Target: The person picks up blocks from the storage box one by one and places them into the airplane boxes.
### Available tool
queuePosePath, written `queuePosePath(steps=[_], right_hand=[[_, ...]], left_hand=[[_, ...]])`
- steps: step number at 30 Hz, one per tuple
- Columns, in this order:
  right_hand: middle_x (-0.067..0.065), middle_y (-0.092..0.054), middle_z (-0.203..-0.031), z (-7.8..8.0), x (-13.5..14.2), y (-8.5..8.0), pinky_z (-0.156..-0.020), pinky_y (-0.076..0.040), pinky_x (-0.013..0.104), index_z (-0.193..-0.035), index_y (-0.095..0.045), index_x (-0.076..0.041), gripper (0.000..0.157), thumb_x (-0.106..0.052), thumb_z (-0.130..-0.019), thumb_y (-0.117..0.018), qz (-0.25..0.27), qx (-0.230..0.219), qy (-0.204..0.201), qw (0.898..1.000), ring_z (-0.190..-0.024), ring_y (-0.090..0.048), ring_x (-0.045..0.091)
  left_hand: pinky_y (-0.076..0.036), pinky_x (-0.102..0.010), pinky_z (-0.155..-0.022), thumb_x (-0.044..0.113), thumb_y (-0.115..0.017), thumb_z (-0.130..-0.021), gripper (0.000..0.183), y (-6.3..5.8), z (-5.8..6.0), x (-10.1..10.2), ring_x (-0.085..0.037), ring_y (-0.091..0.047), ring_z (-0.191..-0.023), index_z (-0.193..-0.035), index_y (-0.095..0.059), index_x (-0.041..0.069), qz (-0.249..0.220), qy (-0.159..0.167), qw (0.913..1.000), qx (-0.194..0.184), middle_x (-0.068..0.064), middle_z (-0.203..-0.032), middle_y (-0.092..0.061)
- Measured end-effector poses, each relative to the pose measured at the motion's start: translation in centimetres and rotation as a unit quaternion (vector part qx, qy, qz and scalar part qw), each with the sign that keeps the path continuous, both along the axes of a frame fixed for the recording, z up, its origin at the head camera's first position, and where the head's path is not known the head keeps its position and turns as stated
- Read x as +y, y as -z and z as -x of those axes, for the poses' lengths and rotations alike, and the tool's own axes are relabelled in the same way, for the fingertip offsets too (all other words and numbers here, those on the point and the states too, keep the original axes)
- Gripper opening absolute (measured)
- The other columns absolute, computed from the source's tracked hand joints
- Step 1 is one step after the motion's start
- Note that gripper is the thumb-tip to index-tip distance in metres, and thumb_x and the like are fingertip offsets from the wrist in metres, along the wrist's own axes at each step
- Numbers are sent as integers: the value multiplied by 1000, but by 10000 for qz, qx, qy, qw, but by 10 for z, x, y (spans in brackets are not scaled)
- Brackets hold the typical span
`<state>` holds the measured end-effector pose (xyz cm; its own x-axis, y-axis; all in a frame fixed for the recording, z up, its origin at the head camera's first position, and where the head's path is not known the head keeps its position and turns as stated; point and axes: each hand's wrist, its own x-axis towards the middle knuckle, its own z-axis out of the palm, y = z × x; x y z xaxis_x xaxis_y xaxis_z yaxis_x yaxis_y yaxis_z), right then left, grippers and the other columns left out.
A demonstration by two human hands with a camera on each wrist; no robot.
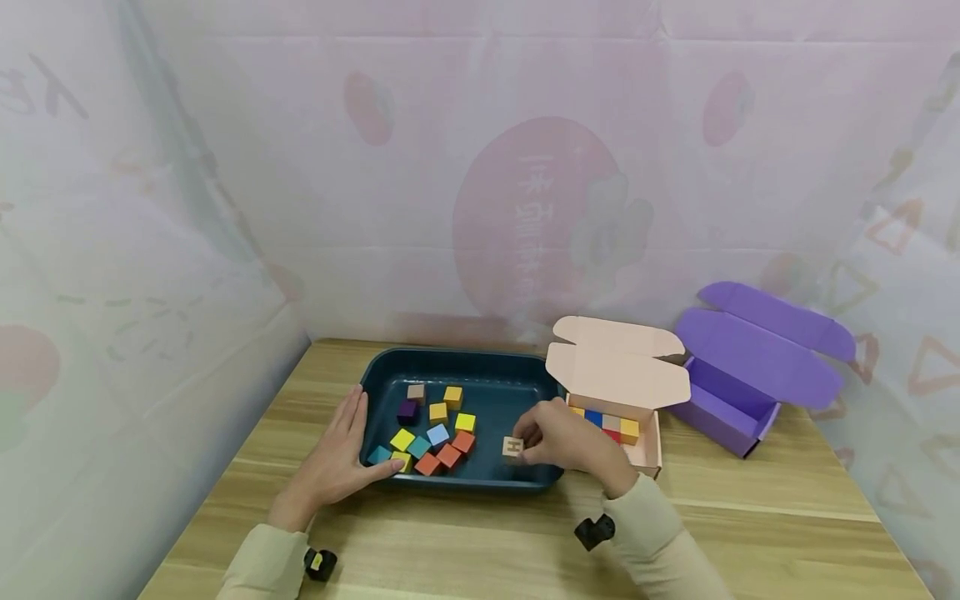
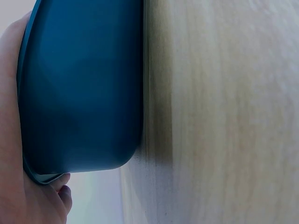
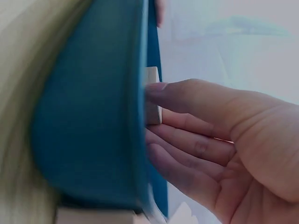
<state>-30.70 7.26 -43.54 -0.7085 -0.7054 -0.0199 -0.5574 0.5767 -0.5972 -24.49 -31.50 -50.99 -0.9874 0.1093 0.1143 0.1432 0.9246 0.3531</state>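
Note:
A dark teal tray (image 1: 487,358) holds several coloured wooden cubes, among them an orange-red one (image 1: 449,455) and a purple one (image 1: 407,411). At the tray's near left corner my left hand (image 1: 333,458) rests with straight fingers along the left side and its thumb over the front rim. In the left wrist view that hand (image 2: 16,154) lies along the rim. Inside the tray's right part my right hand (image 1: 561,437) pinches a plain wooden cube (image 1: 513,447) marked with an H. The right wrist view shows the thumb against this cube (image 3: 153,114), partly hidden by the tray wall.
Right beside the tray stands an open pale peach box (image 1: 654,446) with several coloured cubes inside. An open purple box (image 1: 723,417) stands beyond it, lid folded back. Printed cloth (image 1: 420,208) hangs behind the wooden table (image 1: 465,550).

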Motion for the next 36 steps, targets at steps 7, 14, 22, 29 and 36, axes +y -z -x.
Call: queuePosePath(steps=[7, 14, 22, 29, 36], right_hand=[[2, -81, -98, 3, 39, -17, -75, -63, 23, -107, -81, -7, 17, -6, -91, -79, 183, 103, 97, 9997, -85, -76, 11], [1, -81, -92, 4, 82, -28, -74, -63, 23, -102, -81, -8, 14, -8, -88, -83, 141, 255, 410, 9987, -84, -78, 11], [5, -81, -97, 4, 124, -28, -76, -66, 30, -108, -80, -4, 18, -10, -90, -83, 31, -130, 954, 9954, -87, -78, 16], [5, -82, -94, 7, 146, -19, -74, -65, 32, -104, -82, -4, 17, -11, -88, -85, -130, -113, 1212, 9925, -85, -78, 17], [3, -80, -89, 12, 155, -12, -71, -63, 30, -98, -83, -5, 14, -6, -85, -86, -337, 1, 1257, 9915, -81, -73, 13]], left_hand=[[-22, -70, -128, 79, -69, -82, 132, -1, 0, -1, -47, -10, -164, -167, -12, -4, 28, -8, 10000, -19, -23, -178, -4], [-22, -70, -128, 79, -68, -83, 131, 1, 0, -2, -47, -12, -163, -168, -11, -3, 55, -9, 10000, 13, -23, -178, -4], [-21, -70, -128, 78, -69, -82, 131, -1, 1, -2, -47, -11, -163, -167, -11, -4, 5, 12, 10000, 37, -23, -178, -4], [-22, -70, -128, 78, -69, -83, 132, -1, 2, -2, -47, -12, -163, -167, -11, -5, 27, 43, 10000, 81, -23, -178, -4], [-23, -69, -128, 78, -69, -83, 131, 0, 0, -2, -48, -12, -163, -167, -11, -5, 37, 72, 9999, 63, -25, -177, -5]])
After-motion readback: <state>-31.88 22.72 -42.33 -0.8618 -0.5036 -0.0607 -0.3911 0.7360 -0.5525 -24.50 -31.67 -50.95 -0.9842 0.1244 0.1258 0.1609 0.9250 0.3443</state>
